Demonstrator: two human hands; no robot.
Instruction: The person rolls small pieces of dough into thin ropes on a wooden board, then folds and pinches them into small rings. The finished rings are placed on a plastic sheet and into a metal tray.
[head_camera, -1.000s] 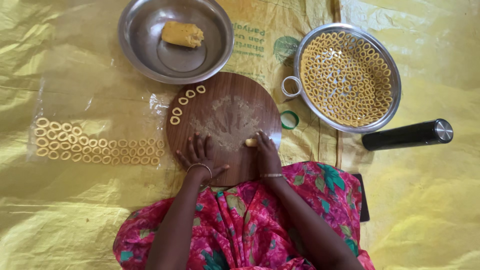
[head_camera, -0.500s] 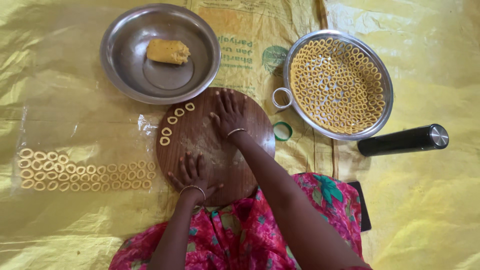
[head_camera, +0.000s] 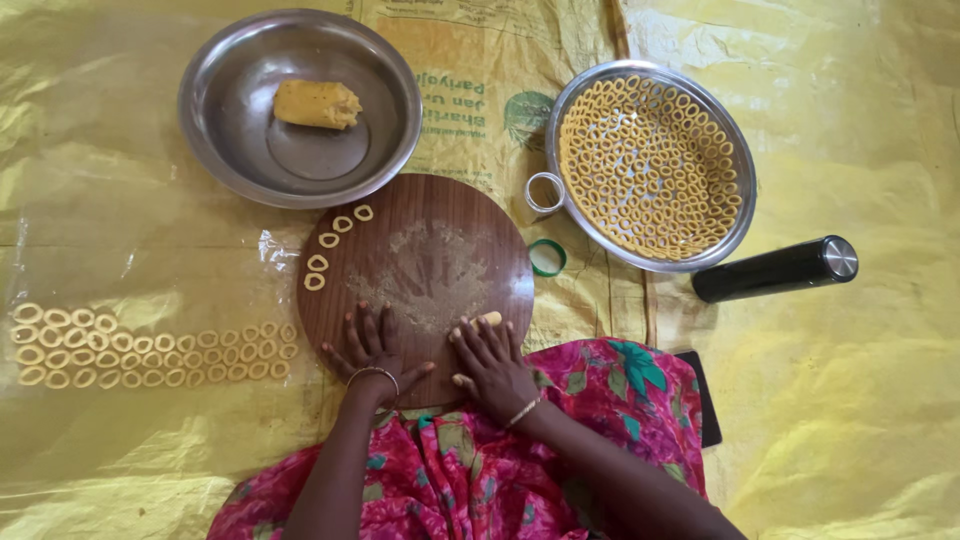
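Observation:
A round wooden board (head_camera: 420, 250) lies on the yellow sheet in front of me, dusted with flour. My left hand (head_camera: 372, 349) rests flat on its near edge with fingers spread. My right hand (head_camera: 492, 358) presses palm-down on a small piece of yellow dough (head_camera: 490, 319) that sticks out at the fingertips. Several small dough rings (head_camera: 335, 240) sit along the board's far left rim.
A steel bowl (head_camera: 240, 120) with a lump of yellow dough (head_camera: 316, 103) stands at the back left. A steel pan (head_camera: 740, 180) full of dough rings is at the back right. Rows of rings (head_camera: 150, 345) lie on plastic at left. A black cylinder (head_camera: 775, 268) and green ring (head_camera: 547, 257) lie right.
My right hand has drawn back from the far side of the board to the near edge, rolling the dough piece under it. The left hand has stayed on the board's near edge.

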